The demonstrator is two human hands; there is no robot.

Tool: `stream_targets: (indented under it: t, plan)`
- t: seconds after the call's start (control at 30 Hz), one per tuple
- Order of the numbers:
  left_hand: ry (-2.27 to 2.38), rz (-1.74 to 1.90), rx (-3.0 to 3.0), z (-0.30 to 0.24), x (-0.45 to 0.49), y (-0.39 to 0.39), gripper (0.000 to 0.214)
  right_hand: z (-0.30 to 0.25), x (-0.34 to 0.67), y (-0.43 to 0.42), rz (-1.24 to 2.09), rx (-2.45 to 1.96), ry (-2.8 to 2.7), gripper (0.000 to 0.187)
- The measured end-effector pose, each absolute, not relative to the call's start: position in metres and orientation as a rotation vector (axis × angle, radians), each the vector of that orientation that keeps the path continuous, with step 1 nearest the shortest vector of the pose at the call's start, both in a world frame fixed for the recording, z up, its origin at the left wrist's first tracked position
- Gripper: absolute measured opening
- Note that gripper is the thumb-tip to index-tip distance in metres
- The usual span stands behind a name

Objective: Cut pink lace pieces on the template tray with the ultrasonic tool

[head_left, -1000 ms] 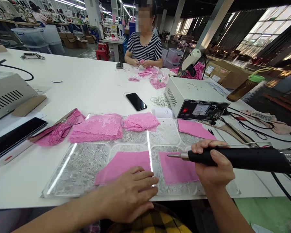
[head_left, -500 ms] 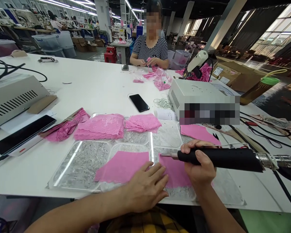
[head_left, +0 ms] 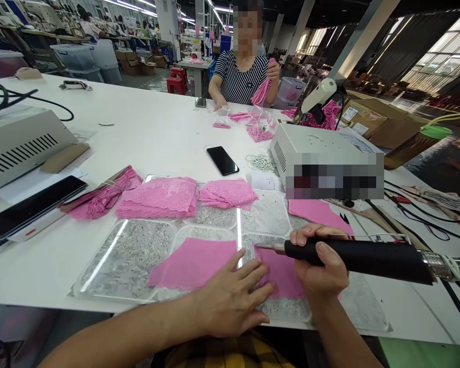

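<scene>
Your right grip (head_left: 322, 266) is closed around the black-handled tool (head_left: 368, 259), which lies nearly level across your hand with its slim metal tip (head_left: 270, 247) pointing left. That tip is at the far left corner of the right-hand pink piece (head_left: 285, 283); whether it touches the fabric, you cannot tell from this view. Your left grip (head_left: 235, 296) is spread, palm down and pinching nothing, with its fingers over the left edge of that same piece. Just to its left, the other flat pink piece (head_left: 195, 263) lies on the marbled board (head_left: 126, 260), which rests on the white surface (head_left: 157, 133) in front of you. Along the board's far edge you have a tall lace stack (head_left: 157, 198) and a smaller lace pile (head_left: 228, 194) just beside it, with a banded pink bundle (head_left: 107, 197) to their left. Beyond these lie a black phone (head_left: 223, 160) and some thin pale loops (head_left: 260, 162), near the grey metal box (head_left: 322, 140) on your right. Across from you, a co-worker in a striped top (head_left: 241, 79) holds up a bunch of pink strips (head_left: 261, 92) in one hand.
</scene>
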State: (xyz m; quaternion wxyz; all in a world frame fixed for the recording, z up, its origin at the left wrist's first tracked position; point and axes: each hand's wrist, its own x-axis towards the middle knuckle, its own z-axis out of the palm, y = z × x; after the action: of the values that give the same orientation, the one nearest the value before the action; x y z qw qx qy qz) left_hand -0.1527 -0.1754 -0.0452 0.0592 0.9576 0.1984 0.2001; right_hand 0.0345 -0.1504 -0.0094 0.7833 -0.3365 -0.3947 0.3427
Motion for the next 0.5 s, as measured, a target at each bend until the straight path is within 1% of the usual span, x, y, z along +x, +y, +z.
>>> stream_targets:
  t: [0.5]
  plan:
    - [0.580,0.636,2.873,-0.0439,-0.1528,-0.1740,0.049,-0.0094,0.0314,-0.1485,0.723,-0.723,-0.899,0.009]
